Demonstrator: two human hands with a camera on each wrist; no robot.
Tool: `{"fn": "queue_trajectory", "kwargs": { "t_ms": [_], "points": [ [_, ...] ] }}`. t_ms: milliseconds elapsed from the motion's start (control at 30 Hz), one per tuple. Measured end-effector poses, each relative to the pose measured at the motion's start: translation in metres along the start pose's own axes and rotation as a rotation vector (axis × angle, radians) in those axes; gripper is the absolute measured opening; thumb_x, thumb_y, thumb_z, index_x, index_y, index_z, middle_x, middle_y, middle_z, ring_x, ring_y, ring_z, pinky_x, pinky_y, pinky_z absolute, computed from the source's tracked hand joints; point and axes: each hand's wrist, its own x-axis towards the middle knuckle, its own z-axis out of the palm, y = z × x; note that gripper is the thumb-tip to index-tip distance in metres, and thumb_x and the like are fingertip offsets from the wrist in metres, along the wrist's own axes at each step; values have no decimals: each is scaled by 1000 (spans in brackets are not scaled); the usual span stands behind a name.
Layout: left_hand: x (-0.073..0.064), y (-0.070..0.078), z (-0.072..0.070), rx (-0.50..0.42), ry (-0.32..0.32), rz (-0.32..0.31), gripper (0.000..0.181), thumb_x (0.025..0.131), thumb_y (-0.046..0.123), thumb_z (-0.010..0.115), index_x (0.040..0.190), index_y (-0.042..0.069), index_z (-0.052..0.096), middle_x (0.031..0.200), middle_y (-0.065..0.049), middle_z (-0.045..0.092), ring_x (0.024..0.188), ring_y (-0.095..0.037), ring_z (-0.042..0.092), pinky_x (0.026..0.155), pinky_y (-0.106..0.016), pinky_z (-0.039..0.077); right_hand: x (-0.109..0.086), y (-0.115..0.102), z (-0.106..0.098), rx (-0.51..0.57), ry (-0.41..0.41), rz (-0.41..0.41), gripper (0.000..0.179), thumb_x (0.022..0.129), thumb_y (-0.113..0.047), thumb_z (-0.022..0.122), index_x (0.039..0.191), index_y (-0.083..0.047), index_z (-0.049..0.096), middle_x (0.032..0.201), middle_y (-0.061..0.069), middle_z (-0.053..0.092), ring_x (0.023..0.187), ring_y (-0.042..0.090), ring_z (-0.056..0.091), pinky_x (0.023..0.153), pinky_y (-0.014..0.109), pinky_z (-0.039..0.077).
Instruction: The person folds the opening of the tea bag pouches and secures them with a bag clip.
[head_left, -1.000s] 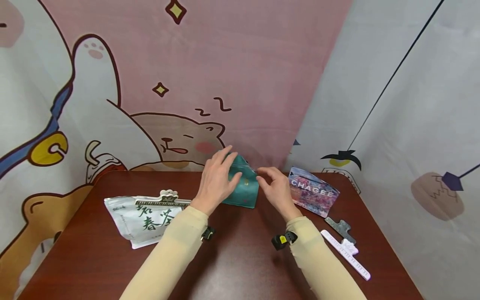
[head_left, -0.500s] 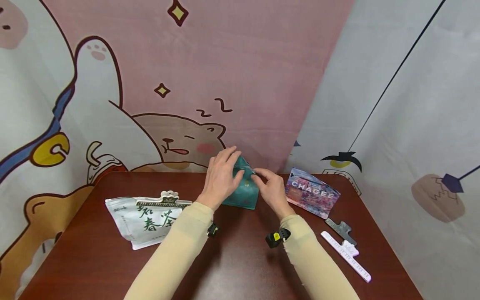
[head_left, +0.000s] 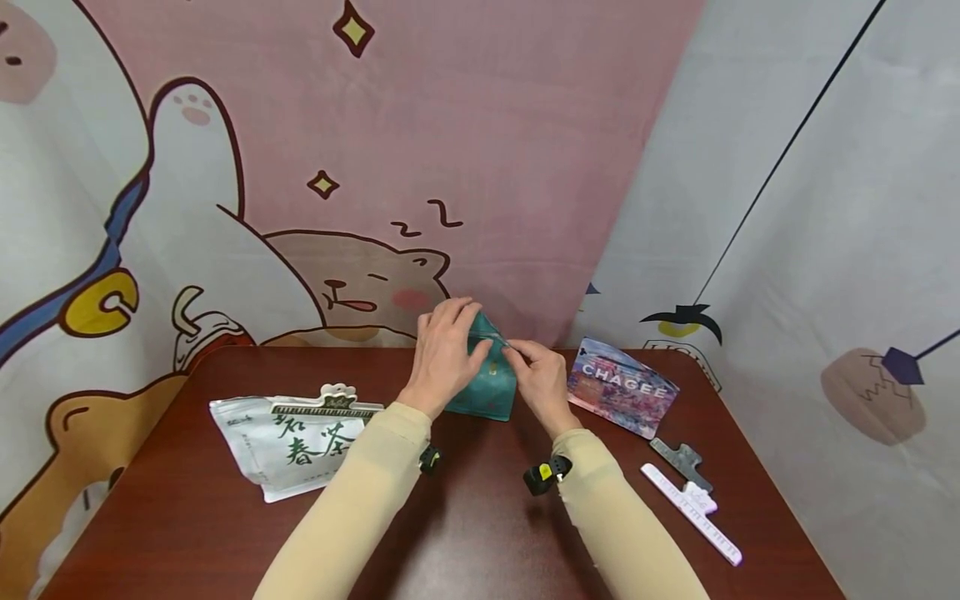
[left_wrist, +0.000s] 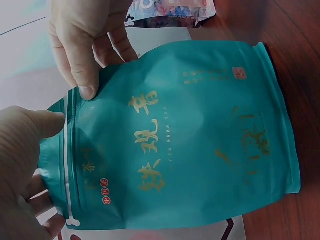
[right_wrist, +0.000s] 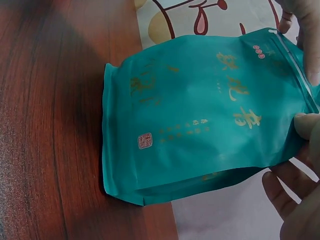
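A green tea pouch (left_wrist: 180,120) with gold characters stands on the table in front of me, its base on the wood. Along its top runs a white zip strip (left_wrist: 67,165). My left hand (head_left: 444,354) grips the pouch's top at the left, thumb on the front and fingers behind. At the top's right-hand side my right hand (head_left: 542,379) pinches the pouch between thumb and fingers, as the right wrist view of the pouch (right_wrist: 195,110) also shows. In the head view, the left hand hides part of it.
A white pouch (head_left: 255,442) with a long clip (head_left: 326,408) on its top lies at the left. Right of my hands is a purple and pink CHAGEE pouch (head_left: 622,392). Nearer me lie a grey clip (head_left: 682,460) and a white clip (head_left: 690,508). A printed curtain (head_left: 525,167) hangs behind the table.
My right hand has moved a little left along the green pouch's top, and my left hand has shifted slightly right. Both have nearly stopped over the last half second.
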Motion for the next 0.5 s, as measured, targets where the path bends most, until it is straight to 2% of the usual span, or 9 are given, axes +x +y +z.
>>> {"fn": "queue_trajectory", "kwargs": {
  "t_ms": [133, 300, 500],
  "points": [
    [2, 2, 1, -8, -11, -31, 50, 93, 37, 78, 131, 6, 65, 132, -12, 62, 128, -31, 53, 94, -49, 40, 0, 2, 1, -21, 23, -38, 10, 93, -10, 76, 100, -6, 82, 97, 10, 79, 88, 29, 76, 76, 49, 59],
    [6, 5, 4, -9, 9, -58, 51, 93, 47, 76, 122, 6, 68, 121, -13, 63, 118, -33, 55, 90, -50, 38, 0, 4, 2, -54, 41, -70, 10, 93, -9, 75, 100, -6, 83, 95, 10, 79, 85, 29, 76, 74, 48, 59],
    [8, 8, 7, 24, 14, -91, 49, 91, 51, 77, 112, 8, 65, 111, -11, 62, 109, -33, 54, 88, -50, 36, -1, 4, 2, -59, 38, -80, 12, 93, -9, 75, 102, -6, 83, 94, 11, 79, 84, 30, 76, 74, 49, 60]
  ]
}}
